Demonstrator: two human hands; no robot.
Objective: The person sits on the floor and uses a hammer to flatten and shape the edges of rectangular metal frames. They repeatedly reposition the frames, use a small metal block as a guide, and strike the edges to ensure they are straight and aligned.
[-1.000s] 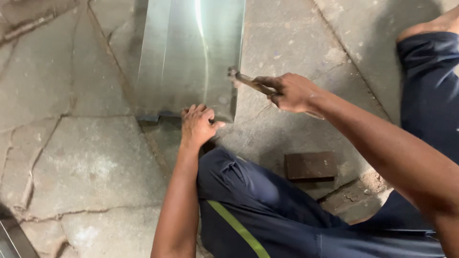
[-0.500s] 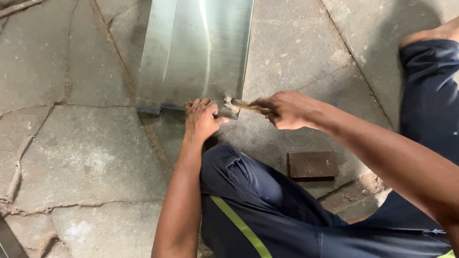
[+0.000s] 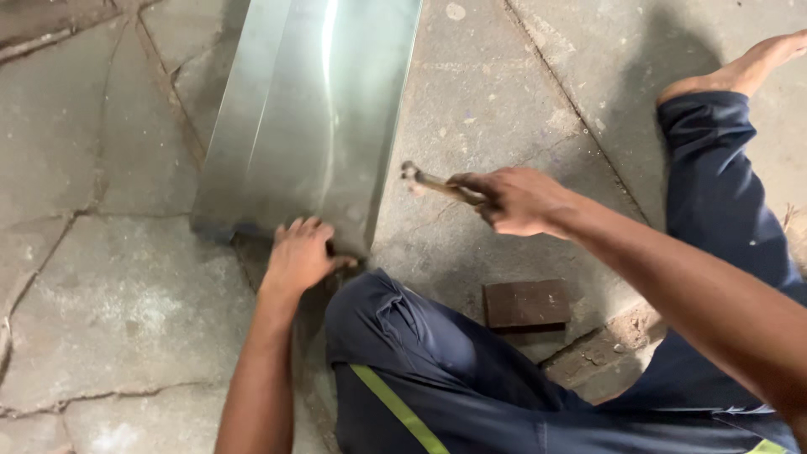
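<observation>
Cracked concrete floor point(image 3: 109, 319) fills the frame, joints and fissures running through the left half, stained patches lower right.

Sheet metal panel point(image 3: 311, 118) lies flat on it, upper centre-left of frame, shiny, with a folded strip along its left side. Near edge ends just above the person's knee point(image 3: 378, 311).

Left hand point(image 3: 298, 256), lower centre-left, is pressed palm-down on the panel's near edge, fingers spread and curled over the lip, pinning it to the floor.

Right hand point(image 3: 517, 200), centre-right, is wrapped tight around the handle of a hammer point(image 3: 433, 181). Hammer head points left and sits just off the panel's right edge, raised a little; can't tell if it touches the sheet.

Judgement: hammering work on the near right corner or edge of the panel is in hand, mid-swing or between blows. Next blow needs the head landing on the edge strip without drifting left toward the pinning fingers, which sit close to the strike zone. That's the main risk.

Around: dark rectangular block point(image 3: 527, 303) on the floor, lower centre, well apart from the panel, near the blue trouser leg. Bare foot point(image 3: 740, 71) upper right, out of the way. Knee crowds the panel's near edge and limits room to shift the holding hand.
</observation>
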